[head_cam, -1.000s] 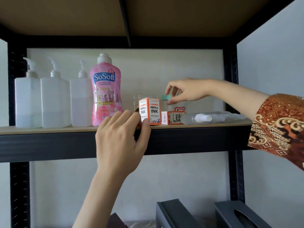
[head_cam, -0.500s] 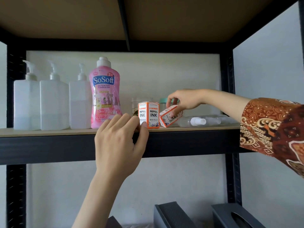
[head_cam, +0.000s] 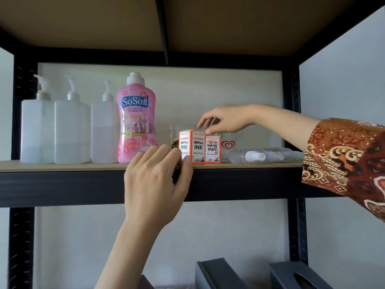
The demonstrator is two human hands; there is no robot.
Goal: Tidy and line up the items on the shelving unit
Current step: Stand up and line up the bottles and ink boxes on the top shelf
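Ink boxes: two orange-and-white refill ink boxes, the larger (head_cam: 192, 147) and the smaller (head_cam: 213, 149), stand upright and touching near the front edge of the shelf (head_cam: 62, 166).
Right hand (head_cam: 226, 119): fingertips pinch the smaller box's top.
Left hand (head_cam: 155, 180): thumb and fingers brace the larger box's lower left corner.
Doing it well: square both faces forward before releasing, probably.
Neighbours: pink SoSoft detergent bottle (head_cam: 135, 119) upright at left; clear spray bottle (head_cam: 258, 156) lying at right.
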